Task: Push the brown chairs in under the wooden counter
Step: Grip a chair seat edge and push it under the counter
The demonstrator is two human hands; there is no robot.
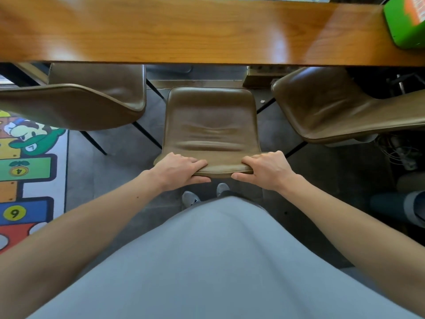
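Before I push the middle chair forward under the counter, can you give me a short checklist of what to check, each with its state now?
1. Left hand grips the backrest top: ok.
2. Right hand grips it too: ok.
3. Middle chair faces the wooden counter squarely: ok.
4. Gaps to the left chair and right chair: ok.
5. Floor under the counter free: cannot tell.

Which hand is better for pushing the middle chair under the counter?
Neither alone: both. The left hand and right hand each grip the top edge of the middle chair, one on each side. The seat is still short of the wooden counter, so an even two-handed push probably keeps it straight.
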